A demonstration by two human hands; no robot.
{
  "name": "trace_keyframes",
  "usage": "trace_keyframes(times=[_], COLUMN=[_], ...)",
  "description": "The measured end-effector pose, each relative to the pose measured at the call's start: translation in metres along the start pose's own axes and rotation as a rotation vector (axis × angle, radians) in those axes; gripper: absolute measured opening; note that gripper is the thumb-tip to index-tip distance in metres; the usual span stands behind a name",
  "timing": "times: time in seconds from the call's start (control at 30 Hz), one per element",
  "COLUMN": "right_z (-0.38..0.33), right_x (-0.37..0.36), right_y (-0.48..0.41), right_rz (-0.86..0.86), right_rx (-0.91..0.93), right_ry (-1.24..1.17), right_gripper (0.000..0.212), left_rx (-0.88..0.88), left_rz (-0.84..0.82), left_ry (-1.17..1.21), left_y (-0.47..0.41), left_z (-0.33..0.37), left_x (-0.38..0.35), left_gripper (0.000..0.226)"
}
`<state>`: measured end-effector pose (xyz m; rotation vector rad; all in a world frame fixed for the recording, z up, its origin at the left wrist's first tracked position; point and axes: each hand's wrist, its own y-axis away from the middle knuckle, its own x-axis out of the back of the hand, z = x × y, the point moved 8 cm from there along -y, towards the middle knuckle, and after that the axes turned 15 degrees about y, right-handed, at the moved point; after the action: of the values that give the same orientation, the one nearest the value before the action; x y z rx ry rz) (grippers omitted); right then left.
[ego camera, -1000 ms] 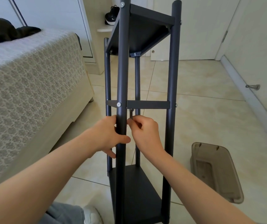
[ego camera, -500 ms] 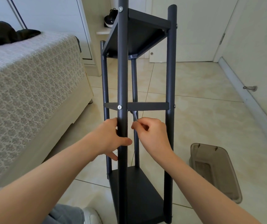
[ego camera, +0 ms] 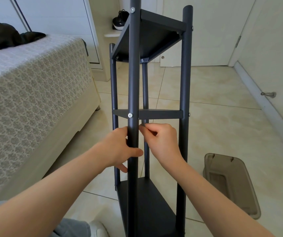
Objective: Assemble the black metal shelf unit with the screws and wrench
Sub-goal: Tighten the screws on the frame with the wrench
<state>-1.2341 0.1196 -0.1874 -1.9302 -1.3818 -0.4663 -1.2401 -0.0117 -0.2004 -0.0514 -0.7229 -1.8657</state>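
Observation:
The black metal shelf unit (ego camera: 186, 82) stands upright on the tiled floor right in front of me, with a top shelf, a thin middle shelf (ego camera: 161, 114) and a bottom shelf. A silver screw (ego camera: 130, 115) sits in the near post at the middle shelf's level. My left hand (ego camera: 118, 149) grips that near post just below the screw. My right hand (ego camera: 161, 142) pinches a small metal wrench (ego camera: 143, 123) whose tip reaches up under the middle shelf, behind the near post.
A bed (ego camera: 31, 93) with a patterned cover stands at the left. A translucent brown plastic lid (ego camera: 229, 183) lies on the floor at the right. A door stop (ego camera: 268, 94) sticks out of the right wall. Black shoes (ego camera: 120, 19) sit on a ledge behind.
My right hand has shifted the wrench slightly under the middle shelf. The view has tilted a little. My left hand keeps its grip on the post.

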Motion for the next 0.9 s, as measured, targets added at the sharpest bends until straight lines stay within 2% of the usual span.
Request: trace_keyframes(times=[0.3, 0.43, 0.67, 0.8, 0.9], right_z=[-0.001, 0.000, 0.001, 0.004, 0.014], right_x=[-0.011, -0.015, -0.027, -0.027, -0.039], right_y=[-0.003, -0.005, -0.012, -0.013, -0.013], right_rz=[0.101, 0.166, 0.179, 0.145, 0.007], right_rx=[0.077, 0.097, 0.076, 0.067, 0.009], right_ry=[-0.041, -0.088, -0.151, -0.154, -0.043], right_gripper=[0.017, 0.018, 0.022, 0.022, 0.026], left_rx=[-0.036, -0.027, -0.008, -0.006, -0.014], left_rz=[-0.032, -0.036, -0.021, -0.028, -0.032], left_ry=[0.001, 0.008, 0.016, 0.038, 0.042], left_y=[0.001, 0.002, -0.002, -0.003, -0.003], left_z=[0.002, 0.003, 0.001, 0.002, 0.003], left_x=[0.000, -0.002, 0.004, 0.002, 0.000], left_gripper=[0.050, 0.056, 0.049, 0.048, 0.047])
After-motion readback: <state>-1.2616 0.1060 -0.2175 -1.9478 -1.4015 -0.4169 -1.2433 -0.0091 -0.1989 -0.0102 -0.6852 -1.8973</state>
